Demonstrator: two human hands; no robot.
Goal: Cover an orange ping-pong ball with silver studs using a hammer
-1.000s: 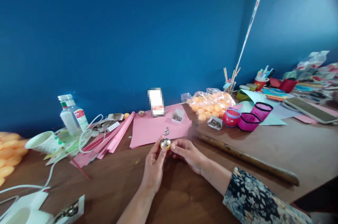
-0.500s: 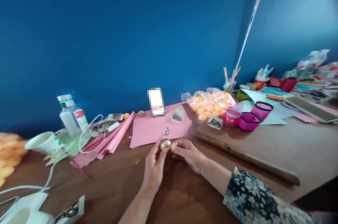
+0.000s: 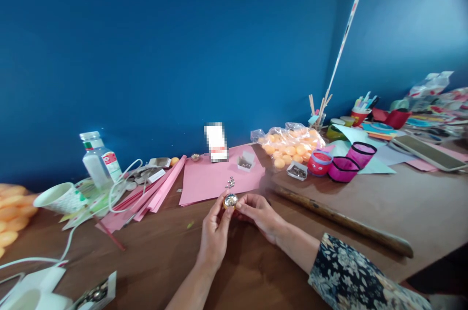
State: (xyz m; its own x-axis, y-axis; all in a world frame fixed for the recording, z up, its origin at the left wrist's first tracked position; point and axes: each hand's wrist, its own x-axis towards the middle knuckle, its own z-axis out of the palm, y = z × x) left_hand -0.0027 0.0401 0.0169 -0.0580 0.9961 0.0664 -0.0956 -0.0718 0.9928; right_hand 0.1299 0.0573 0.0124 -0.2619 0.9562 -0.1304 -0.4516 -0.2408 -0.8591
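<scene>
Between the thumb and fingers of my left hand (image 3: 215, 229) is a small ball (image 3: 230, 200), shiny silver on top with orange along its lower edge. My right hand (image 3: 262, 215) is closed in a pinch, its fingertips touching the ball's right side; whatever they pinch is too small to make out. Just beyond the ball, a few small shiny metal pieces (image 3: 230, 183) lie loose on pink paper sheets (image 3: 204, 178). A small white box (image 3: 246, 161) stands on the same paper, and another box (image 3: 297, 170) of metal pieces sits to its right.
A long wooden stick (image 3: 343, 220) lies right of my hands. Behind it are a bag of orange balls (image 3: 288, 144) and pink fabric cuffs (image 3: 343, 167). On the left stand a bottle (image 3: 97, 159) and a tipped paper cup (image 3: 58, 198), with a white cable (image 3: 69, 242) nearby. A blue wall closes the back.
Both hands stay on the ball with almost the same grip. The view has shifted very slightly; nothing else has visibly moved.
</scene>
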